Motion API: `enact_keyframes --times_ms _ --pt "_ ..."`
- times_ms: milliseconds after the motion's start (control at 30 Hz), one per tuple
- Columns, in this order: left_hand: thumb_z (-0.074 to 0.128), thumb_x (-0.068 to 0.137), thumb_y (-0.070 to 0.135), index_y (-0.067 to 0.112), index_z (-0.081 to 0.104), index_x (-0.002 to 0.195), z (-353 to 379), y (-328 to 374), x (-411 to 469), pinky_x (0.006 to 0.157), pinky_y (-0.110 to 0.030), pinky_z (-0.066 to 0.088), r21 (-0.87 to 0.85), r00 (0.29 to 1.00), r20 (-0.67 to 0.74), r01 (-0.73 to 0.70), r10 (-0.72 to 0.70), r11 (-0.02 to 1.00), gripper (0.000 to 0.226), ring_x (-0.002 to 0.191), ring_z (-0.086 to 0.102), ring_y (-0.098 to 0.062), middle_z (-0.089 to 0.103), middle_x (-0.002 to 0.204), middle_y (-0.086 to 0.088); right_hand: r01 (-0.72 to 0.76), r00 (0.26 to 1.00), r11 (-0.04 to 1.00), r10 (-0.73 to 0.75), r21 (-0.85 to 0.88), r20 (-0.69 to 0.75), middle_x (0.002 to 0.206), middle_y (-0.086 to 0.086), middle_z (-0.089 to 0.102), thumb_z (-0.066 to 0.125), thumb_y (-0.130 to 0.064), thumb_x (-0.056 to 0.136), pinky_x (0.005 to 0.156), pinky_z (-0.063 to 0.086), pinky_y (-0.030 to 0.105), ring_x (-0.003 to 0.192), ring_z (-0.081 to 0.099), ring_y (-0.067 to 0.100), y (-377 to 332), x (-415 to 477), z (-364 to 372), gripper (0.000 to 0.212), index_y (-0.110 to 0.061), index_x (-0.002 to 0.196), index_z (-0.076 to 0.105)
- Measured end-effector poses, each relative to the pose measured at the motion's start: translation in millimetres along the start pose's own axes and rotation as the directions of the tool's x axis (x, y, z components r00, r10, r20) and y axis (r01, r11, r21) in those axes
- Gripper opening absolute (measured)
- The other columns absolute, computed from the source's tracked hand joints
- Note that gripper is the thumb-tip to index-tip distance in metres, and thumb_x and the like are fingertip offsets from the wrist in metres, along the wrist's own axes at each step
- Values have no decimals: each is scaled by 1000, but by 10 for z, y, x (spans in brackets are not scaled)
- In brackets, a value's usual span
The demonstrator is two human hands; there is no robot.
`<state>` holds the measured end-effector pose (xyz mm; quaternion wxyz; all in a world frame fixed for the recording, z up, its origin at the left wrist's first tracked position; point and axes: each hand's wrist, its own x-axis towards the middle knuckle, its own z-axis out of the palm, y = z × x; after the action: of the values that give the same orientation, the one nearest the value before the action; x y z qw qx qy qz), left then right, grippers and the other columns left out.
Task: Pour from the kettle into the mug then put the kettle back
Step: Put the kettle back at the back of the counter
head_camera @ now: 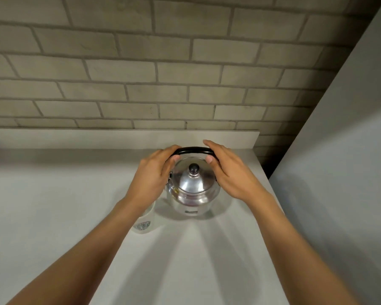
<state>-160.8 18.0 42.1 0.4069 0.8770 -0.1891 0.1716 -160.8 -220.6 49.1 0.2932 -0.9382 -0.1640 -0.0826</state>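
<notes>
Mug (143, 223) sits under the left forearm, just beside the kettle (193, 186) on the counter (53, 205). Left hand (155, 172) and right hand (228, 170) each curl around an end of the black handle (194, 150) — lift straight, then swing left. Counter edge runs close past the right hand; brick wall (163, 73) beyond — open room left.

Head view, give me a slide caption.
Both hands, left and right, grip the steel kettle's black handle beside a mug.

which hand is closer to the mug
Left. The left hand is on the kettle handle with its forearm passing over the mug; the right hand is across the kettle.
</notes>
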Motion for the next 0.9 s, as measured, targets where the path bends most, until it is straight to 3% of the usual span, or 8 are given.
enact_keyframes --times_ms 100,167,267,367,433,500,667,900 --pt "48 109 28 24 63 137 57 -164 214 75 -1 37 48 1000 -18 25 -24 999 32 79 59 -9 64 94 7 -44 998 998 45 -34 46 163 -2 46 28 -47 112 113 43 40 146 43 21 165 189 23 54 -28 163 27" --pt "51 109 22 17 62 141 111 -268 373 77 -4 38 64 999 -25 44 -43 997 34 84 59 -14 66 97 0 -55 997 998 54 17 63 160 3 50 31 -41 113 114 42 36 145 47 24 251 360 52 52 -24 162 33" --pt "53 107 10 13 59 144 212 -435 593 81 -23 46 50 998 -22 52 -51 997 37 84 61 -20 68 96 -10 -62 997 993 57 105 52 131 2 66 36 -32 113 95 44 29 120 61 24 383 638 128 38 -22 147 50" --pt "48 107 0 17 56 147 309 -621 760 87 -29 51 -8 998 5 68 -68 998 44 89 62 -20 65 102 -11 -66 998 990 63 126 27 104 -10 63 39 -30 111 76 42 18 91 59 11 499 891 203 27 -23 129 58" --pt "43 107 -3 20 55 148 368 -731 847 92 -35 54 -47 992 46 116 -114 992 48 97 64 -24 62 107 -9 -97 995 987 93 129 34 93 -15 62 40 -31 110 70 38 11 82 58 2 580 1042 259 22 -25 118 59" --pt "41 107 -3 23 55 147 412 -834 962 95 -34 53 -40 988 67 143 -140 989 50 100 65 -23 59 108 -5 -133 990 982 126 131 59 85 -19 60 41 -30 110 66 38 14 79 59 -1 648 1187 294 21 -26 115 60" --pt "43 108 3 29 56 146 621 -1242 1376 98 -35 53 3 972 125 199 -198 980 47 102 67 -18 61 107 -2 -188 977 973 171 137 128 105 5 72 41 -24 110 79 52 33 85 66 21 959 1648 500 28 -18 129 61" --pt "46 108 4 28 57 146 561 -1214 1349 97 -42 56 -23 976 104 193 -189 981 46 104 67 -20 63 112 -5 -194 979 966 178 169 102 107 8 74 46 -15 107 82 58 34 87 71 26 925 1641 486 35 -23 137 63"
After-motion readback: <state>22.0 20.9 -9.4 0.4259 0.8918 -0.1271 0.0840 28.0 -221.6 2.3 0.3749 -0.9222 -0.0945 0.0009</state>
